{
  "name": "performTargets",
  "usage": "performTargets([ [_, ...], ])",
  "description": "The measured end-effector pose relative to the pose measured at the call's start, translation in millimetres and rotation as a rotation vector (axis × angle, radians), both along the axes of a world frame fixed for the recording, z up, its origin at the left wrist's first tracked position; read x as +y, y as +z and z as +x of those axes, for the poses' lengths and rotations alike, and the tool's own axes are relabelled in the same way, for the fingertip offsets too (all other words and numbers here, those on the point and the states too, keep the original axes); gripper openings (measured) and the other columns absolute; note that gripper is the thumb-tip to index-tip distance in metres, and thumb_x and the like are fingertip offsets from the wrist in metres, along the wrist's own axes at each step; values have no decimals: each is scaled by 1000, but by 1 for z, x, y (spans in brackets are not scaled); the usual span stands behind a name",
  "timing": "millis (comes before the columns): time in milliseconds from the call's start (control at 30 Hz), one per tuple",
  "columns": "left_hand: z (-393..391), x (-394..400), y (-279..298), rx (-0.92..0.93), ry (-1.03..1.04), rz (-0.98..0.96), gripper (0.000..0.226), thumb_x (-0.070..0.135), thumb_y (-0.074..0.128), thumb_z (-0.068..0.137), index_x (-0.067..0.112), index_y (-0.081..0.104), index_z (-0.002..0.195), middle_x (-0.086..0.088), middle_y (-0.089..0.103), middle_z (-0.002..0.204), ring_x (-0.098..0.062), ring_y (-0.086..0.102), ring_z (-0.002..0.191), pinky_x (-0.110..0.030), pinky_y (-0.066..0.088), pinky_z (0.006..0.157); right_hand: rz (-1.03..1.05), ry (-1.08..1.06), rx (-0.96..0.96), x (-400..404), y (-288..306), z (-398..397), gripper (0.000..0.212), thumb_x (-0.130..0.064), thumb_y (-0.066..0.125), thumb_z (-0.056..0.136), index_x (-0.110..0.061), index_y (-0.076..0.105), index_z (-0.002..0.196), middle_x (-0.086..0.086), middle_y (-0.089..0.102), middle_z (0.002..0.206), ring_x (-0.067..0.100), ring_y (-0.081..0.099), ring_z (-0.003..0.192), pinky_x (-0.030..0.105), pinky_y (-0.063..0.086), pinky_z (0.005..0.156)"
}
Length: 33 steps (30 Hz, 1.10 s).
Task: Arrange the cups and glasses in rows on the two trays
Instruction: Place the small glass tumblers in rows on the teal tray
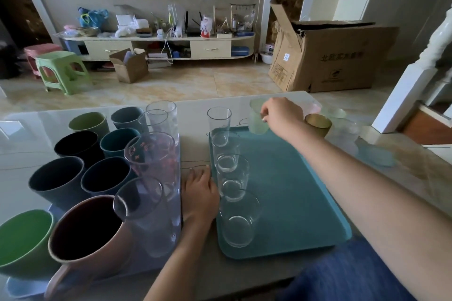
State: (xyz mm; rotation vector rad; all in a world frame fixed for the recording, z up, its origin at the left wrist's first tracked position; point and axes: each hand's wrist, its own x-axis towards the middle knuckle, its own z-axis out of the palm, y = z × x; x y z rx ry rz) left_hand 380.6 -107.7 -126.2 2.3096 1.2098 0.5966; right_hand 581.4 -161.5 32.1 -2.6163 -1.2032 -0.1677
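Note:
A teal tray (293, 190) lies on the right of the table, with several clear glasses (228, 162) in a row along its left edge. My right hand (281, 115) grips the rim of a pale green frosted cup (256, 120) at the tray's far edge. My left hand (200, 193) rests flat on the table between the two trays, fingers against the teal tray's left rim. The left tray (22, 286) is pale blue and mostly hidden under coloured cups (58, 181) and tall clear glasses (151, 154).
Beyond the teal tray stand a mustard cup (318, 124), a pink cup (311, 107) and some frosted clear cups (347, 129). A pink mug (88, 234) and a green cup (22, 239) crowd the near left. The table edge runs close to my lap.

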Motion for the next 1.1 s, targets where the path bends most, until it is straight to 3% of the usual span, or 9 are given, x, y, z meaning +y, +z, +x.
performTargets([
  [133, -2, -1, 1, 16, -34, 3, 62, 36, 19, 83, 18, 44, 137, -4, 42, 146, -25, 25, 141, -37, 17, 117, 68, 33, 11, 32, -13, 11, 22, -1, 54, 86, -10, 70, 98, 9, 70, 98, 29, 63, 85, 29, 43, 68],
  [300, -1, -3, 1, 28, -23, 15, 63, 36, 17, 83, 16, 46, 136, -3, 42, 145, -23, 23, 142, -34, 14, 117, 21, 45, 40, 51, -34, 15, 24, 4, 52, 77, -6, 71, 89, 13, 70, 91, 32, 64, 81, 32, 53, 76],
  [533, 0, -4, 1, -10, -6, 26, 69, 42, 13, 81, 14, 52, 131, -7, 49, 140, -27, 30, 139, -40, 21, 115, -89, 47, 101, 49, -46, 24, 29, 2, 49, 81, -13, 70, 93, 11, 69, 101, 33, 63, 93, 27, 43, 74],
  [633, 0, -5, 1, -4, 2, 8, 59, 34, 23, 83, 14, 53, 130, -7, 51, 138, -28, 32, 138, -40, 23, 115, -137, 71, 62, 43, -45, 25, 40, 0, 47, 88, -22, 62, 118, 11, 65, 118, 33, 61, 105, 30, 41, 76],
  [700, 0, -5, 2, -9, 3, 9, 58, 32, 25, 83, 13, 55, 128, -7, 53, 136, -28, 34, 137, -41, 23, 114, -150, 89, 25, 33, -40, 29, 56, 0, 45, 91, -28, 42, 139, 11, 56, 132, 33, 57, 113, 33, 42, 78],
  [767, 0, -5, 2, -10, 3, 14, 57, 32, 25, 82, 12, 56, 127, -7, 54, 135, -29, 35, 136, -41, 24, 113, -112, 76, -26, 19, -32, 37, 62, 2, 45, 91, -30, 33, 143, 10, 53, 136, 34, 57, 112, 33, 41, 73],
  [900, -1, -4, 0, 0, -11, 21, 59, 34, 23, 83, 14, 54, 129, -6, 52, 138, -28, 32, 137, -38, 22, 113, -28, -68, -124, -29, -17, 53, 40, -5, 47, 92, -27, 47, 126, 6, 62, 117, 30, 61, 94, 31, 44, 64],
  [1000, -2, -3, -1, 27, -26, 25, 62, 36, 19, 84, 15, 51, 132, -5, 49, 140, -27, 30, 139, -37, 21, 113, -14, -190, -166, -75, -17, 62, 23, -17, 57, 91, -21, 51, 112, 8, 65, 108, 32, 62, 94, 33, 47, 70],
  [1100, -2, -3, 1, 37, -33, 28, 63, 36, 18, 83, 14, 50, 132, -7, 48, 141, -28, 29, 139, -37, 21, 113, -101, -305, -85, -109, -19, 70, 24, -34, 61, 88, -19, 54, 106, 10, 64, 110, 33, 61, 98, 34, 46, 74],
])
